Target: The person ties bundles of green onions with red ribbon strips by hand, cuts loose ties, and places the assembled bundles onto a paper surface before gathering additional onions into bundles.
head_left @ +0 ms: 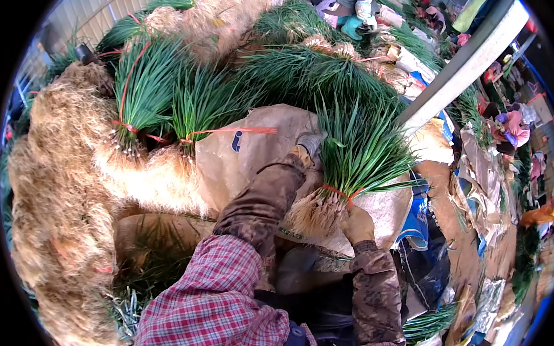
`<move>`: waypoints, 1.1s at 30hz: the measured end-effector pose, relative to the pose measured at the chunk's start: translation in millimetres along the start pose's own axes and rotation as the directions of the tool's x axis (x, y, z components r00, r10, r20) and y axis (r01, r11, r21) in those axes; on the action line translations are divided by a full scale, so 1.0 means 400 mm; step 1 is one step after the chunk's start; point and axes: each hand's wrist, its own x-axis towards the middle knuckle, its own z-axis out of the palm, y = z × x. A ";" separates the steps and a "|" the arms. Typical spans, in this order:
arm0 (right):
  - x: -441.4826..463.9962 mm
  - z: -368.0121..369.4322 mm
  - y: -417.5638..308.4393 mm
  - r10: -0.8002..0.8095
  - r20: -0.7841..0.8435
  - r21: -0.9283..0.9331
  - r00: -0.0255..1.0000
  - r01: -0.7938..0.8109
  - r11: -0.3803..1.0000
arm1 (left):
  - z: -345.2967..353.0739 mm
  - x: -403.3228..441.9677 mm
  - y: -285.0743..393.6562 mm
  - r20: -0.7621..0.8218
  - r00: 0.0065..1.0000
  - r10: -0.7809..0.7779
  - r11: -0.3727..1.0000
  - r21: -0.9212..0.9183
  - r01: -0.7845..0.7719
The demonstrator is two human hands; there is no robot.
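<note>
A bundle of long green leafy plants [362,151] with pale bulbs and stringy roots lies on a tan sack [256,127], tied near the bulbs with a red band [338,194]. My right hand [358,224], in a tan glove, is closed at the bundle's base beside the band; its fingertips are partly hidden. My left hand [309,148], gloved, reaches the leaves' left side over the sack. Its fingers are too unclear to tell if they hold anything. Two more tied bundles [142,95] stand to the left, their roots downward.
A large heap of pale roots [68,200] lines the left. More green bundles [322,72] lie behind the sack. A white pole [464,66] slants across the upper right. A blue bag [417,222] is at right. Other people [515,127] sit farther off at the right and top.
</note>
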 end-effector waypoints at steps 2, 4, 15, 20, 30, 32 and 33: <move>0.009 0.016 0.005 -0.005 -0.018 -0.009 1.000 0.005 1.000 | 0.037 0.020 -0.001 0.164 0.957 -0.238 0.879 -0.384 0.284; -0.002 -0.006 -0.004 -0.048 -0.012 -0.047 0.999 0.047 0.998 | 0.076 0.175 -0.154 0.206 0.978 -0.035 0.984 -0.166 0.070; 0.010 0.023 0.014 -0.074 -0.020 -0.016 0.997 0.074 0.997 | -0.028 -0.068 0.050 0.260 0.965 -0.040 0.459 -0.853 0.249; -0.009 -0.002 0.004 -0.061 0.004 -0.033 0.998 0.061 0.998 | -0.126 -0.116 0.166 0.211 0.977 -0.033 0.693 -0.699 0.174; -0.005 0.003 0.010 -0.049 0.012 -0.030 0.999 0.050 0.998 | -0.213 -0.122 0.159 0.106 0.985 0.135 0.587 -0.809 0.007; -0.007 -0.001 0.006 -0.049 0.022 -0.011 0.999 0.049 0.999 | -0.198 -0.101 0.113 -0.005 0.971 0.240 0.651 -0.741 -0.165; -0.009 -0.002 0.004 -0.040 0.019 0.001 0.999 0.040 0.999 | -0.263 -0.240 0.227 -0.072 0.863 0.499 0.791 -0.370 -0.488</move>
